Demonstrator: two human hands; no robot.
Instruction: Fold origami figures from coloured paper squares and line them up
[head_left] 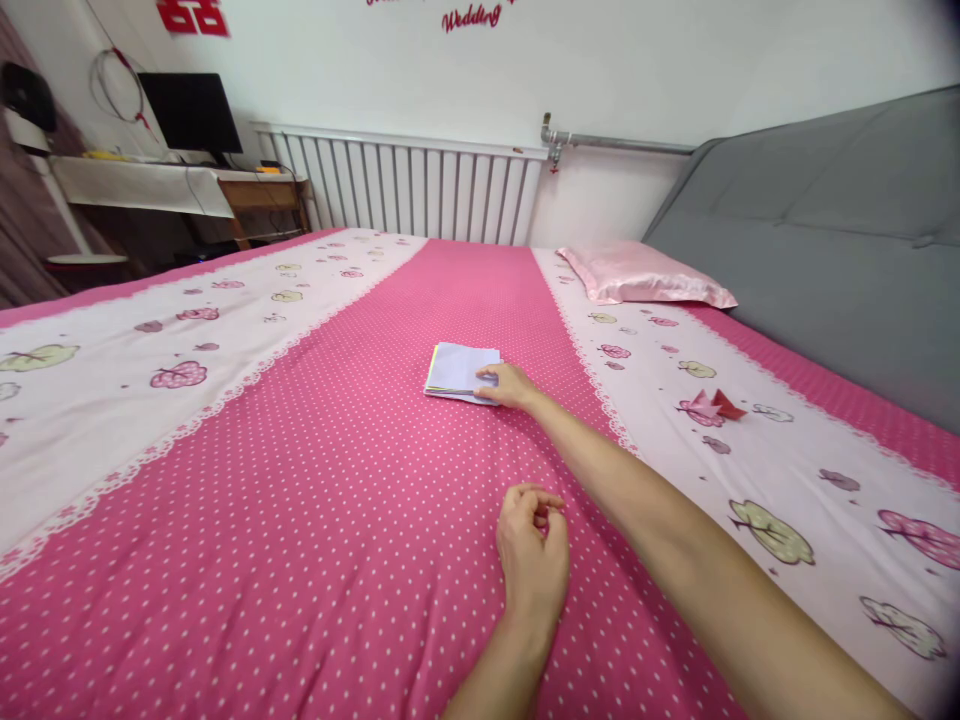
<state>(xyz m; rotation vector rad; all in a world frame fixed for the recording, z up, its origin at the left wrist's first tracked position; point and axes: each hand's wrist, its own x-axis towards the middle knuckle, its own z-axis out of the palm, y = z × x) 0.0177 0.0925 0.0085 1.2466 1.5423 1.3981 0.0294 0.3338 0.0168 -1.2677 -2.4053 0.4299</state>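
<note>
A small stack of coloured paper (459,368), pale lilac on top with yellow and green edges showing at the left, lies on the pink dotted bedspread (337,500). My right hand (510,385) is at the stack's right side, fingers over the top sheet and thumb at the near edge, closed on the paper. How many sheets it grips I cannot tell. Nearer to me, my left hand (534,550) rests over the bedspread with its fingers curled in and nothing visible in them. Folded paper shapes, one pink (703,405) and one red (727,405), sit to the right.
A pink satin pillow (645,273) lies at the back right, by the grey padded headboard (810,220). Beyond the bed are a white radiator (405,185) and, at left, a desk (142,185) with a black monitor (191,115).
</note>
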